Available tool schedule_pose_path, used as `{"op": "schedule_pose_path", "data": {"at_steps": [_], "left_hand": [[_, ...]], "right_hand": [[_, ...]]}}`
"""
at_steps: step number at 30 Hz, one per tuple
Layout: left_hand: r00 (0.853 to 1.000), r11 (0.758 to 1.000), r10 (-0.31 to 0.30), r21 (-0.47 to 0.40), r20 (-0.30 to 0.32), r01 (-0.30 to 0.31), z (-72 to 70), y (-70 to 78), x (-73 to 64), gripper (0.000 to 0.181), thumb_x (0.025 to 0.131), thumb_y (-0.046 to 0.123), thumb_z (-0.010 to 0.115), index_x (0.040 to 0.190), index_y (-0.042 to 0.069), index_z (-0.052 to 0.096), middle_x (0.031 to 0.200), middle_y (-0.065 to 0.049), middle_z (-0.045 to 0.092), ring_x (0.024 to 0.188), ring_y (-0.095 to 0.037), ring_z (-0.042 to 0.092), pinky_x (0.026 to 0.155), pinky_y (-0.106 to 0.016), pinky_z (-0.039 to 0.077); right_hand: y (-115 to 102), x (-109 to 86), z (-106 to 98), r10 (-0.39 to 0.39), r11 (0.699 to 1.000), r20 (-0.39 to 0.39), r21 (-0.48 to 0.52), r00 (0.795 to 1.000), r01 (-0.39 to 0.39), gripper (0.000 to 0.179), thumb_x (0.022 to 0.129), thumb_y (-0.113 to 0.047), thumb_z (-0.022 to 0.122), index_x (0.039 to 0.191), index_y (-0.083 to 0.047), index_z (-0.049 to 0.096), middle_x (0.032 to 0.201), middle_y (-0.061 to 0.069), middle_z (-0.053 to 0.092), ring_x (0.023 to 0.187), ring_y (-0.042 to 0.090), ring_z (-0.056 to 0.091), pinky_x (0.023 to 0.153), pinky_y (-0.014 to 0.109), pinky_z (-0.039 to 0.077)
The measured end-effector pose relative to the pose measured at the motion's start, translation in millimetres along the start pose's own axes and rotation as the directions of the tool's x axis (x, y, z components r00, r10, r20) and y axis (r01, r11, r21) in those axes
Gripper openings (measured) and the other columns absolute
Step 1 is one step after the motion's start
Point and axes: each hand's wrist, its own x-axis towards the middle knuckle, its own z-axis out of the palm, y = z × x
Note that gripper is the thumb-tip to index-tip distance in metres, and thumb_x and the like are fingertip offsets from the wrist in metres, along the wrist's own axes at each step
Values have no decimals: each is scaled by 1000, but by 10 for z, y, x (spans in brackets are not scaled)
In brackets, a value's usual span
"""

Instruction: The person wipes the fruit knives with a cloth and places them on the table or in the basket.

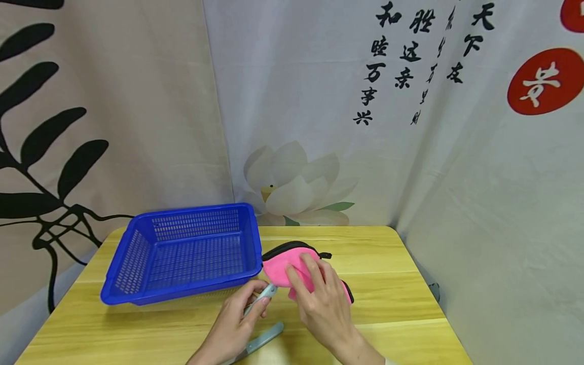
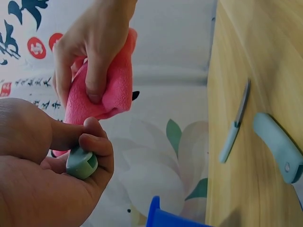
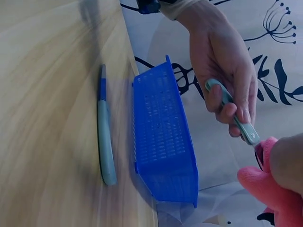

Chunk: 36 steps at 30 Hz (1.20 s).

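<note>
My left hand (image 1: 232, 319) grips a pale green-handled tool (image 1: 261, 298), and its handle end (image 2: 81, 163) pokes out of the fist. My right hand (image 1: 324, 304) pinches a fluffy pink cloth (image 1: 283, 268) with black edging and a black loop. In the right wrist view the tool's thin far end goes into the folded cloth (image 3: 260, 182), which hides its kind. Beside the left hand lies a green-handled knife (image 1: 264, 338), its blade partly behind the wrist. Farther off, a smaller green-handled knife (image 2: 232, 137) rests on the table in the left wrist view.
To the left of the hands, a blue perforated plastic basket (image 1: 182, 284) stands on the wooden table (image 1: 365, 243). Printed cloth curtains (image 1: 296, 91) with leaves, a lotus and characters hang behind the table and at both sides.
</note>
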Motion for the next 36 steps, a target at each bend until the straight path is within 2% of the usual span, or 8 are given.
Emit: {"op": "schedule_pose_path", "data": {"at_steps": [7,10,18,21,24,27,29,36], "left_hand": [[999,1000,22,-1,-24,-22,-12,0,-18,15,113,11,67,127,15,73,89,7,69,78,-2,65,66,-25,54],[999,1000,6,4,-35,-6,-21,-1,-25,15,113,11,68,126,17,73,87,8,68,77,0,64,66,-25,53],[995,996,86,25,-50,-85,-48,-41,-63,15,113,9,66,125,17,72,86,9,68,77,-1,64,67,-25,55],[998,999,52,2,-36,-52,-63,-46,-75,15,114,10,66,126,17,72,86,6,69,77,-2,65,69,-24,55],[999,999,-40,-16,-26,39,-70,-35,-75,15,114,13,67,127,17,72,85,6,69,78,-4,66,71,-24,52],[992,992,-126,-22,-24,125,-71,-15,-59,14,114,16,68,127,19,72,85,6,69,77,-5,65,69,-25,49],[988,988,-153,-19,-33,152,-66,-2,-43,13,114,16,69,125,19,73,84,5,70,76,-6,65,70,-25,48],[989,990,-139,-9,-41,138,-33,37,-4,14,113,13,69,125,18,73,88,7,69,80,-8,68,77,-24,55]], "right_hand": [[123,5,43,65,998,28,16,997,-66,36,105,-15,59,137,-13,77,142,23,67,107,38,62,87,47,62],[175,4,61,100,994,31,36,994,-101,37,103,-14,64,138,-13,76,143,23,66,107,38,61,83,47,62],[341,-4,72,160,986,5,44,987,-160,40,94,-6,73,134,-10,77,144,27,66,104,40,60,83,49,61],[410,-2,51,213,976,-5,44,977,-213,42,92,-1,74,133,-8,77,145,28,66,103,41,61,82,50,61],[424,2,21,232,971,-30,61,972,-230,41,94,0,71,133,-6,78,144,29,67,103,41,61,80,49,61],[359,18,-3,197,977,-61,90,978,-191,34,101,-4,63,132,-5,78,142,29,68,104,40,62,79,48,63],[285,32,-16,158,984,-81,102,984,-149,32,108,-9,58,132,-7,79,140,28,69,105,40,63,79,47,64],[30,60,-55,-17,997,-98,70,995,23,33,118,-27,55,136,-12,78,139,23,70,107,37,63,86,45,62]]}}
